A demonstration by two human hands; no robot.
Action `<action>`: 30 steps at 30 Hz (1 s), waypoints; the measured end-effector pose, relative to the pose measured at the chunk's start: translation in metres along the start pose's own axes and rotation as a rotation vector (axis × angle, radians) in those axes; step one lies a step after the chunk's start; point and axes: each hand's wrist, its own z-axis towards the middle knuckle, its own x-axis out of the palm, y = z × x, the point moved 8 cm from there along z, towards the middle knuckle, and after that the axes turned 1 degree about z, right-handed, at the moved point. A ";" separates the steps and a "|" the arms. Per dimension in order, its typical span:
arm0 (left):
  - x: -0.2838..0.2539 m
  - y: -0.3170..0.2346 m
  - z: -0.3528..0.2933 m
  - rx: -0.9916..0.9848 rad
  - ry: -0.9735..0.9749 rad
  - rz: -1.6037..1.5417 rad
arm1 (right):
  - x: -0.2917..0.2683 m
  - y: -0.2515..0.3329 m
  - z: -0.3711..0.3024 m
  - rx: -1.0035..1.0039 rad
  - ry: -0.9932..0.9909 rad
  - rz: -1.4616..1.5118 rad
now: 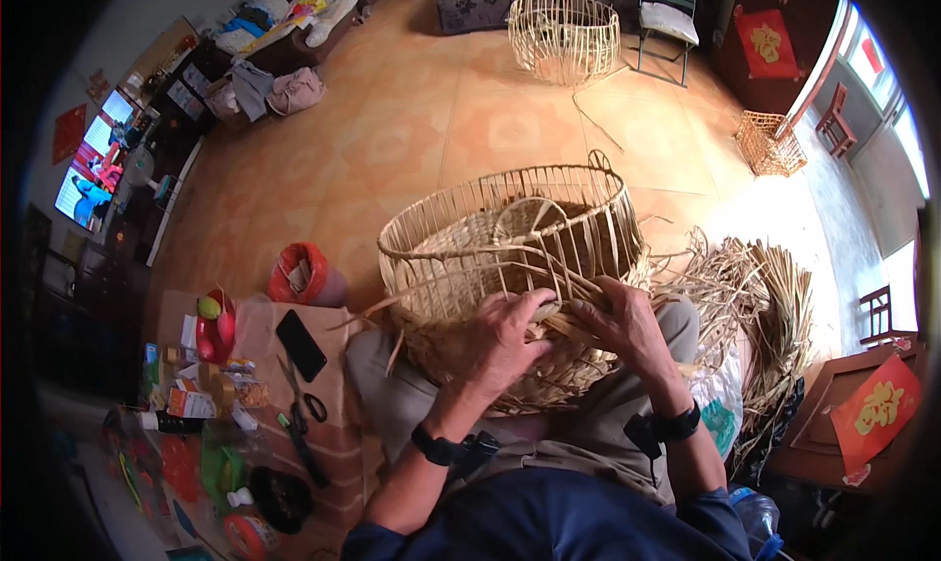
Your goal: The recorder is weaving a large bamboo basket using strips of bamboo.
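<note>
A half-woven straw basket (pixel 436 292) rests between my knees, its lower wall tightly plaited and its upper part open, with upright stakes below a round rim. My left hand (pixel 508 336) is at the near wall, its fingers and thumb closed on straw strands. Right beside it, my right hand (pixel 622 321) pinches a flat bundle of straw strands against the same wall. Loose strand ends (pixel 368 311) stick out past the basket's left side. A hoop-shaped handle (pixel 529 208) shows inside the rim. My fingertips are partly hidden by the straw.
A heap of dry straw (pixel 769 296) lies at my right. On the cloth-covered table (pixel 333 404) to my left are scissors (pixel 299 394), a black phone (pixel 301 345) and small containers. Beyond it stands a red-lined bin (pixel 299 275). An open-frame basket (pixel 564 47) stands farther off.
</note>
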 end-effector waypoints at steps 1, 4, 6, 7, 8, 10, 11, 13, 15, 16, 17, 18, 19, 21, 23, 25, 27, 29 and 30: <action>-0.003 0.003 -0.003 -0.025 0.019 -0.034 | 0.002 0.004 -0.003 0.010 0.005 0.000; -0.020 0.016 -0.017 -0.016 -0.012 -0.063 | 0.011 0.035 -0.007 -0.056 0.012 -0.010; -0.029 0.031 -0.026 -0.108 0.001 -0.159 | 0.021 0.039 -0.003 -0.086 0.044 -0.056; -0.033 0.032 -0.025 -0.113 0.007 -0.162 | 0.025 0.042 -0.001 -0.126 0.072 -0.107; -0.035 0.035 -0.023 -0.157 0.054 -0.195 | 0.026 0.038 0.003 -0.095 0.056 -0.096; -0.040 0.039 -0.016 -0.166 0.155 -0.198 | 0.026 0.042 0.013 -0.100 0.050 -0.046; -0.046 0.041 -0.013 -0.177 0.148 -0.190 | 0.024 0.043 0.015 -0.099 0.032 -0.005; -0.048 0.020 -0.003 0.058 0.193 0.073 | 0.023 0.045 0.013 -0.155 0.014 -0.069; -0.064 0.006 0.003 0.070 0.145 0.104 | 0.023 0.034 0.011 -0.133 -0.073 -0.099; -0.078 -0.009 0.007 0.107 0.025 0.204 | 0.023 0.030 0.008 -0.153 -0.084 -0.092; -0.087 -0.020 0.008 0.145 -0.095 0.304 | 0.026 0.023 0.006 -0.148 -0.086 -0.093; -0.085 -0.025 0.006 0.165 -0.136 0.250 | 0.028 0.011 0.005 -0.075 -0.102 0.039; -0.073 -0.024 0.005 0.186 -0.149 0.180 | 0.030 0.003 0.005 -0.007 -0.115 0.172; -0.044 -0.007 0.003 0.150 -0.082 0.065 | 0.031 -0.001 0.005 0.040 -0.090 0.381; -0.039 0.005 0.006 0.093 -0.031 -0.013 | 0.026 -0.025 0.001 0.259 -0.115 0.899; -0.041 0.006 0.014 0.080 -0.046 -0.138 | 0.021 -0.052 -0.001 0.258 -0.170 1.116; -0.041 0.013 0.023 -0.031 0.064 -0.196 | 0.024 -0.053 -0.005 0.240 -0.002 1.055; -0.031 0.024 0.026 -0.157 0.229 -0.324 | 0.027 -0.025 -0.013 0.322 0.120 0.601; -0.034 0.025 0.029 -0.154 0.227 -0.322 | 0.030 -0.018 -0.013 0.281 0.197 0.535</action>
